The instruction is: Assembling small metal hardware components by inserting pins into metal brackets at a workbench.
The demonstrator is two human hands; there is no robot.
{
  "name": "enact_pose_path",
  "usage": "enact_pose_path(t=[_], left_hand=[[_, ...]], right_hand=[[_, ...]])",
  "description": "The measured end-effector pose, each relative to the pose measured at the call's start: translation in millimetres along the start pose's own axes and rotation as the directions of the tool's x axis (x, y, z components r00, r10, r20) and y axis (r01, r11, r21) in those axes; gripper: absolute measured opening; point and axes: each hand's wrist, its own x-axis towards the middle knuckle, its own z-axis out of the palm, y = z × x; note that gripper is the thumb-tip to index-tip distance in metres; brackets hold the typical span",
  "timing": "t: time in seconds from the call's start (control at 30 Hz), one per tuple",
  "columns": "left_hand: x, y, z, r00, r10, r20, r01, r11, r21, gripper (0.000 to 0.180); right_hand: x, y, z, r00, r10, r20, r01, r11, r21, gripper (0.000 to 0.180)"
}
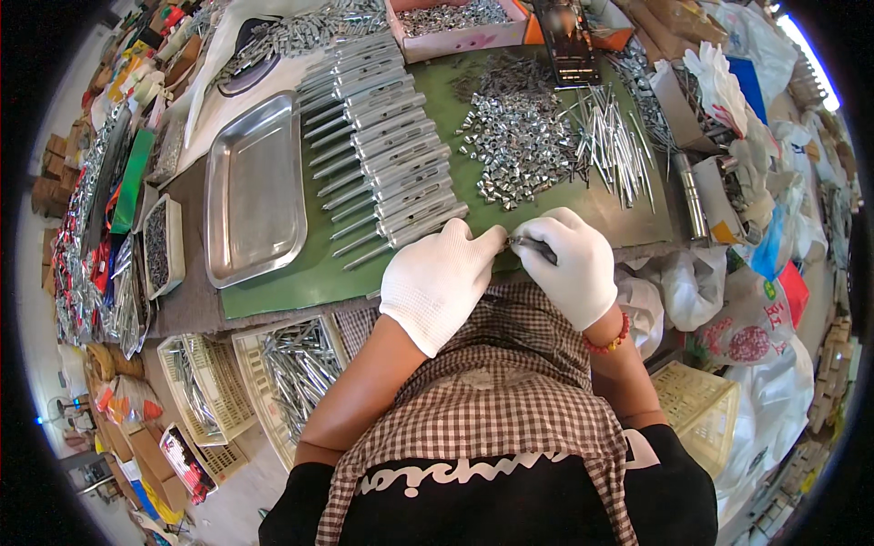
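Observation:
My left hand (439, 280) and my right hand (574, 266), both in white knitted gloves, meet at the near edge of the green work mat (273, 298). The left thumb and fingers are pinched at a tiny part that the fingertips mostly hide. Between the right fingers sits a small dark slim piece (537, 247), its kind unclear, with one end near the left fingertips. Just beyond lie a heap of small shiny metal sleeves (519, 150), a pile of dark little pieces (512, 77) and a bundle of thin metal pins (619, 141). Long grey metal rods with sleeves (391, 155) lie in a row left of these.
A steel tray (215, 196) stands left of the rods. Behind are a pink box of metal parts (455, 41) and a phone (566, 45). A metal cylinder (690, 196) lies at right. Crates of rods (250, 350) sit below the table's left edge; plastic bags (687, 291) hang at right.

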Motion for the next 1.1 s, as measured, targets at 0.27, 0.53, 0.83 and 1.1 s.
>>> enact_pose_path(t=[0.27, 0.53, 0.83, 1.1], left_hand=[[0, 0, 0, 1.0, 0.008, 0.003, -0.008, 1.0, 0.014, 0.026], [-1, -2, 1, 0.999, 0.04, -0.012, -0.04, 0.999, 0.025, 0.029], [-2, -4, 4, 0.997, 0.073, -0.008, -0.073, 0.996, 0.045, 0.03], [2, 1, -4, 0.998, 0.029, 0.055, -0.031, 0.999, 0.034, 0.024]], right_hand=[[-1, -4, 4, 0.999, -0.027, -0.035, 0.024, 0.996, -0.084, 0.01], [0, -6, 4, 0.999, 0.02, 0.047, -0.013, 0.987, -0.161, 0.01], [16, -15, -7, 0.971, 0.233, 0.046, -0.225, 0.842, 0.489, 0.013], [34, 1, 33, 0.931, 0.351, 0.095, -0.023, -0.206, 0.978, 0.049]])
